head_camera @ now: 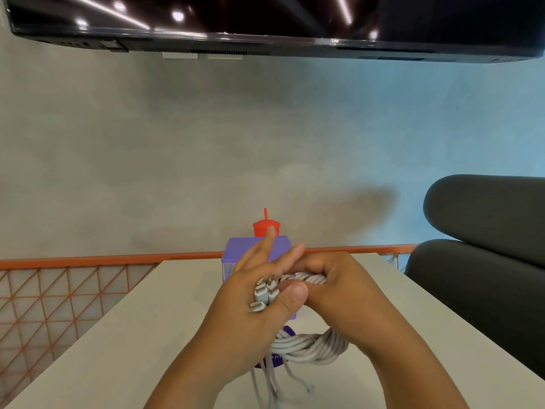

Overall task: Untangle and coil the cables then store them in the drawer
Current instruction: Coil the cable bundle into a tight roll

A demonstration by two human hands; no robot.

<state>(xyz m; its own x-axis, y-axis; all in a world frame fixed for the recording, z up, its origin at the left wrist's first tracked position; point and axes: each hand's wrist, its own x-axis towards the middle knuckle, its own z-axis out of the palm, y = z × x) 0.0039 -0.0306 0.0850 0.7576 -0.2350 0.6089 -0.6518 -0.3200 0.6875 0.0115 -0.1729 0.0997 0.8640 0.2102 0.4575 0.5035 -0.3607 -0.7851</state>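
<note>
Both hands met above the white flat tabletop (153, 329), holding a coiled bundle of pale grey cables (309, 345) clear of its surface; the left hand (250, 290) had its fingers stretched straight up and away while its thumb pinched the bundle against the palm side, so it was narrow only at the thumb; several flat grey plug ends (261, 293) fanned out beside that thumb, lying on the left hand; the right hand (333, 284) was curled round the top of the coil, gripping it; the lower loop of the coil hung beneath both wrists, and loose cable tails trailed down to the near edge of the view; a small purple plastic drawer box (253, 249) stood on the table just behind the hands, partly hidden by them; a red lidded plastic cup with a straw (264, 227) stood behind the box; an orange metal mesh railing (73, 290) ran along the far side of the table; a dark grey padded seat (486, 246) stood at the right.
</note>
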